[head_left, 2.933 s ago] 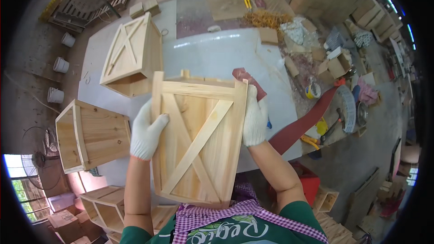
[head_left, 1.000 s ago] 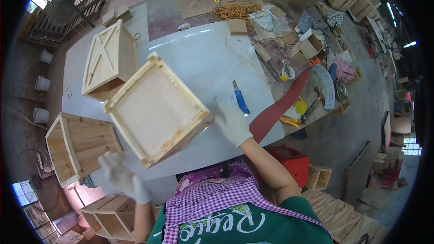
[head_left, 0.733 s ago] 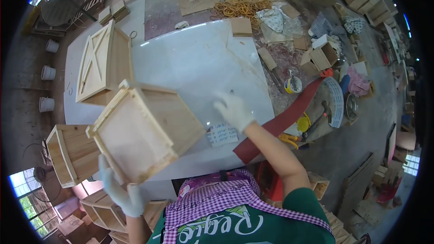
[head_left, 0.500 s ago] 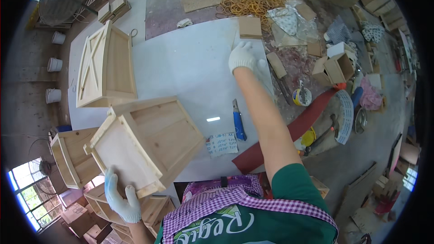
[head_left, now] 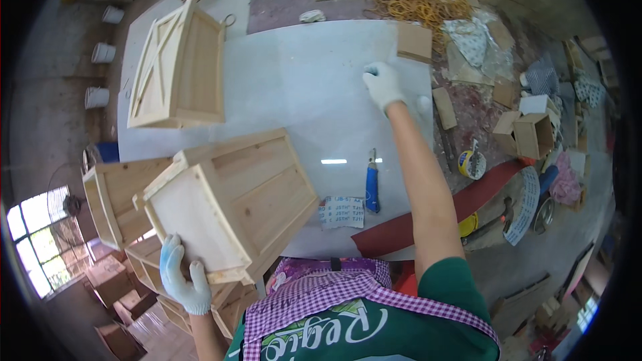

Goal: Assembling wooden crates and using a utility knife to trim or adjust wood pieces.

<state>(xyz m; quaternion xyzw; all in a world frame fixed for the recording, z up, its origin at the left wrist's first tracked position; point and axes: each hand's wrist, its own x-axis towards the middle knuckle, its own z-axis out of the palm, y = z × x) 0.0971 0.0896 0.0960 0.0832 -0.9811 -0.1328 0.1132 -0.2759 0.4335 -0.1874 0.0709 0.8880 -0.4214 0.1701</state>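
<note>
My left hand (head_left: 184,279), in a white glove with blue on its fingers, grips the lower edge of a pale wooden box (head_left: 251,200). The box is tilted, with its flat pale end toward the hand and its paneled side facing up. My right hand (head_left: 383,85), gloved in white, is over the white tabletop (head_left: 294,87) with its fingers curled together. Whatever may be between those fingers is hidden. Just beyond it lies a brown rectangular pad stack (head_left: 414,42). A blue utility knife (head_left: 372,184) rests on the table between my arms.
A second wooden box (head_left: 180,70) with a crossed front stands at the left. Another open box (head_left: 124,200) is under the held one's far-left side. A dark red strip (head_left: 428,217) crosses below my right forearm. Tangled orange bands (head_left: 421,8) and a tape roll (head_left: 472,164) lie rightward.
My right hand has drawn away from the brown pads, and its fingers have curled. My left hand still holds the box, which has turned slightly. The whole view has shifted.
</note>
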